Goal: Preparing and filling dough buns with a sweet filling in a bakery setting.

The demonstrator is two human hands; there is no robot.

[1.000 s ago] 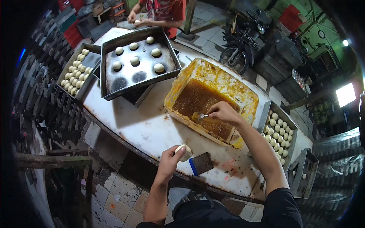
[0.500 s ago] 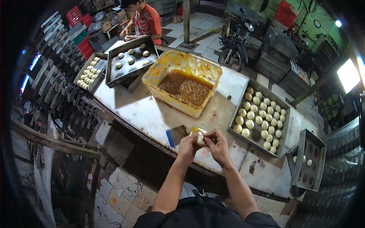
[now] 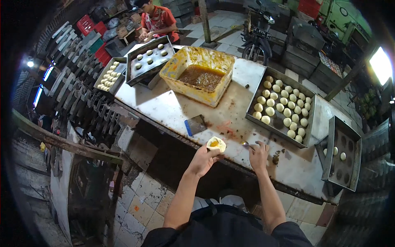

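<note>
A dough round (image 3: 221, 145) is sitting just below the frame's centre, orange filling (image 3: 214, 143) showing inside, the left hand (image 3: 203, 162) curling around it from beneath. Farther right, the right hand (image 3: 259, 157) is pinching a spoon (image 3: 246, 144) over the bench (image 3: 240, 109). The hands, earlier meeting at the dough round, are now standing apart.
</note>
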